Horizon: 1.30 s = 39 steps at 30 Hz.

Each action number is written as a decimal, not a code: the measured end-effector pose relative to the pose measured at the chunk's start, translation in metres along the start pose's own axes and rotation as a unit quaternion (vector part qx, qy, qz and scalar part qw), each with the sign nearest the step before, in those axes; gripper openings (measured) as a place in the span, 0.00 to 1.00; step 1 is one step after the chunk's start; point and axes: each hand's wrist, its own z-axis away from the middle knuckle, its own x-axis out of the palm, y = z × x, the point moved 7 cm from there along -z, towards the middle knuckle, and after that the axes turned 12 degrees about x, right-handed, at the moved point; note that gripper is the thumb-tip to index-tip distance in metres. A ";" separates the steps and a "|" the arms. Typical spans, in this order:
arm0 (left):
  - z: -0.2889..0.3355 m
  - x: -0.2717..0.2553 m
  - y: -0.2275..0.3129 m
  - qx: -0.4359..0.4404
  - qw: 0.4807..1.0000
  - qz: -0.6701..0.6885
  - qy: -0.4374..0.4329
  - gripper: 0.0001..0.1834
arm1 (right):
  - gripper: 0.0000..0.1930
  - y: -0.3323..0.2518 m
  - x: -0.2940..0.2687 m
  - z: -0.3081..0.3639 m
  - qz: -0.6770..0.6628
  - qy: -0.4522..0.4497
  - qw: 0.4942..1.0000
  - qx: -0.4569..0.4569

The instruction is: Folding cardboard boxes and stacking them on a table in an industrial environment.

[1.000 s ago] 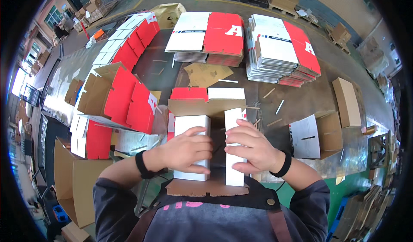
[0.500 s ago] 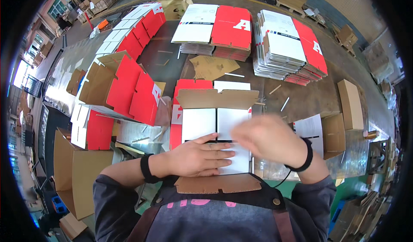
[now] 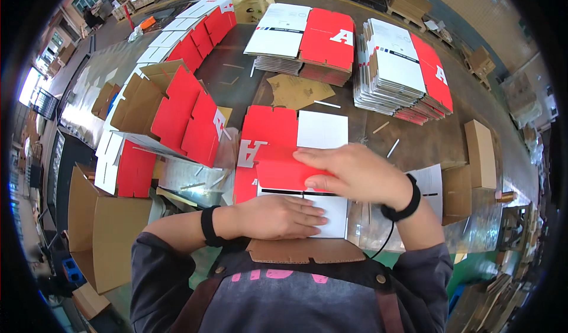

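In front of me lies a partly folded carton (image 3: 328, 217), its white panels upward, on top of flat red and white carton blanks (image 3: 322, 129). Its far flap is folded over toward me, so the red face (image 3: 278, 170) shows. My right hand (image 3: 349, 170) presses on this red flap with fingers stretched and thumb apart. Across the near white panels lies my left hand (image 3: 281, 217), flat, fingers reaching right. The near brown flap (image 3: 305, 251) sticks out toward my apron.
Two stacks of flat cartons (image 3: 278, 31) (image 3: 393, 67) stand at the far side. Red and white erected cartons (image 3: 183, 120) line the left. Brown boxes (image 3: 112, 232) (image 3: 480, 155) sit at both sides. Cardboard scraps and white strips (image 3: 393, 148) litter the table.
The far flap, standing up with its brown inside showing, is now folded down toward me with its red face up. My right hand has moved onto it; the left stays on the panels.
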 end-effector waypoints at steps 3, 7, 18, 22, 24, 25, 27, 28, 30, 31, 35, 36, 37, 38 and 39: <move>-0.003 -0.005 0.000 0.050 0.998 -0.025 -0.008 0.16 | 0.36 0.011 0.021 -0.008 0.115 0.062 0.991 0.034; 0.001 -0.002 0.005 0.040 0.999 0.011 -0.015 0.16 | 0.39 0.006 0.066 0.007 0.287 0.220 0.931 -0.052; 0.041 -0.073 0.039 -0.288 0.895 0.234 0.246 0.10 | 0.26 0.010 0.026 0.100 -0.237 0.122 0.964 -0.003; 0.052 -0.059 0.007 -0.395 0.763 0.345 0.377 0.15 | 0.16 0.049 0.058 0.077 -0.472 0.105 0.866 0.124; 0.029 -0.086 0.032 -0.248 0.946 -0.032 0.207 0.17 | 0.12 0.051 0.049 0.077 -0.413 0.175 0.890 0.084; 0.026 -0.089 0.033 -0.267 0.942 -0.068 0.192 0.20 | 0.09 0.043 0.034 0.080 -0.300 0.245 0.922 0.009; 0.042 -0.074 0.023 -0.294 0.935 -0.080 0.182 0.19 | 0.07 0.035 0.030 0.087 -0.182 0.304 0.933 -0.070; 0.052 -0.063 0.013 -0.317 0.928 -0.091 0.171 0.18 | 0.10 0.046 0.042 0.084 -0.165 0.290 0.942 -0.044; 0.065 -0.053 -0.006 -0.346 0.900 -0.098 0.246 0.24 | 0.13 0.062 0.069 0.073 -0.148 0.277 0.949 -0.016; 0.075 -0.050 -0.017 -0.372 0.865 -0.104 0.320 0.29 | 0.18 0.087 0.082 0.066 -0.329 0.293 0.896 0.061; 0.100 -0.009 -0.056 -0.417 0.788 0.172 0.419 0.41 | 0.29 0.120 0.108 0.053 -0.464 0.315 0.813 0.157; 0.090 0.001 -0.062 -0.400 0.729 0.359 0.423 0.41 | 0.30 0.126 0.113 0.049 -0.449 0.301 0.824 0.171; 0.088 -0.004 -0.065 -0.398 0.732 0.357 0.422 0.41 | 0.30 0.126 0.116 0.050 -0.442 0.313 0.824 0.165; 0.088 -0.002 -0.068 -0.420 0.730 0.369 0.394 0.42 | 0.30 0.123 0.107 0.050 -0.442 0.313 0.825 0.162; 0.090 0.003 -0.064 -0.440 0.726 0.384 0.362 0.43 | 0.29 0.114 0.099 0.051 -0.395 0.283 0.850 0.203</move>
